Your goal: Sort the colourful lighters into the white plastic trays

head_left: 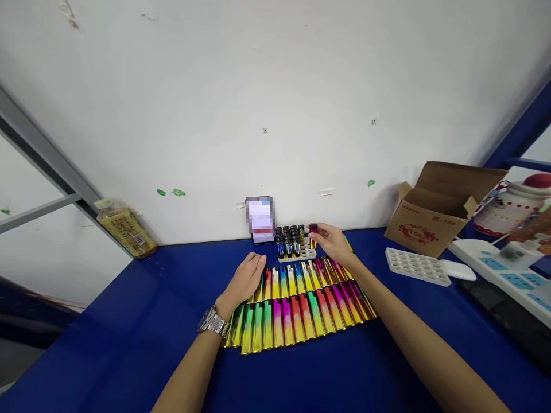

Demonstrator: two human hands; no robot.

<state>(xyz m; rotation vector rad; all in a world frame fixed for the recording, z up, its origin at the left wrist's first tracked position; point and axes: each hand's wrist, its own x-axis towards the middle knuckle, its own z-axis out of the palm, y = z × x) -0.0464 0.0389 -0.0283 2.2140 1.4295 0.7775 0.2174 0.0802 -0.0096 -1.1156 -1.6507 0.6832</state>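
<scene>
My right hand [333, 241] pinches a red-and-gold lighter [314, 234], held upright above the right side of a white holed tray [306, 253]. In that tray stand several lighters [289, 249] with dark tops, and some holes at its front right have nothing in them. My left hand [247, 276] lies palm down, fingers stretched out, over the left end of the back row of lighters [297, 277]. Nearer to me is a second row of shiny lighters [297, 321], side by side, in green, pink, red and purple fading to gold.
A phone [260, 219] leans against the wall behind the tray. At the right are an open cardboard box [424, 221], another holed tray [415, 267], a white mouse [458, 270], a power strip [508, 272] and a dark keyboard [505, 318]. A drink bottle [127, 229] tilts at the left.
</scene>
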